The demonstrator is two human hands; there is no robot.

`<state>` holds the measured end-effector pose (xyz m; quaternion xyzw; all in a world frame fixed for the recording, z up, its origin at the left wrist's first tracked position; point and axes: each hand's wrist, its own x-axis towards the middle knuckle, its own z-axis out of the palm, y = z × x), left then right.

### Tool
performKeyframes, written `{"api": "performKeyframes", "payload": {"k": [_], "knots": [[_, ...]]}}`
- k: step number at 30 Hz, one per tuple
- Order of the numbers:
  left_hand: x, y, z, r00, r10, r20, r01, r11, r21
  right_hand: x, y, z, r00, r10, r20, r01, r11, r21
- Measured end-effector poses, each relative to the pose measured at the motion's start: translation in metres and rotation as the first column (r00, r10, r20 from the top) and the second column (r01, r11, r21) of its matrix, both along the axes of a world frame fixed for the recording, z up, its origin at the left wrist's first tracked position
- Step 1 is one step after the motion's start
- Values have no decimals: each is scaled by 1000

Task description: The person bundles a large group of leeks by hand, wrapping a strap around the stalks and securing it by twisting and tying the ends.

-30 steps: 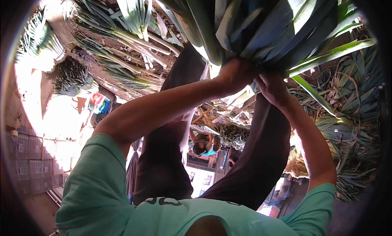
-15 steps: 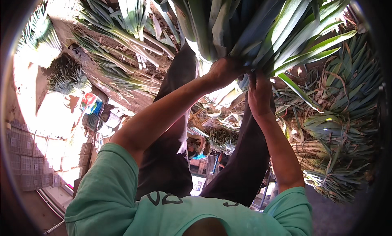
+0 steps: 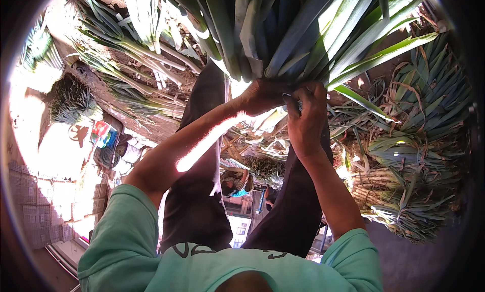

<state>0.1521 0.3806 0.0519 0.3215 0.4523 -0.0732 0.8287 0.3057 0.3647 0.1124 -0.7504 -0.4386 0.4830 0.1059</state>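
Note:
A big bundle of long green leaves (image 3: 283, 29), like leeks or spring onions, fills the top of the view. My left hand (image 3: 262, 96) grips the bundle from the left at its lower end. My right hand (image 3: 305, 115) is closed on the same bundle just to the right, fingers curled around the stalks. Both forearms reach up from my green shirt (image 3: 202, 266) over my dark trousers (image 3: 202, 191).
Tied bundles of the same greens (image 3: 409, 181) are stacked at the right. More loose stalks (image 3: 131, 64) lie at the upper left on the ground. A pile of greens (image 3: 70, 100) sits at the far left near sunlit pavement. Another person (image 3: 237, 186) sits further off between my legs.
My hands have come closer together on the bundle, and the right hand has shifted lower around the stalks. The view has tilted slightly.

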Motion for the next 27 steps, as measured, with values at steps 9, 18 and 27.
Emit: {"api": "performKeyframes", "payload": {"k": [9,18,27], "knots": [[7,-12,-2,984,-175,24,147,885,443,10,-7,-8,985,-113,-130,114,993,-2],[7,-51,-2,913,-353,-202,394,645,654,-36,66,-9,520,625,-582,-601,752,270],[13,6,37,985,-143,-97,124,976,-182,-67,60,-80,454,725,-518,-723,640,261]]}}
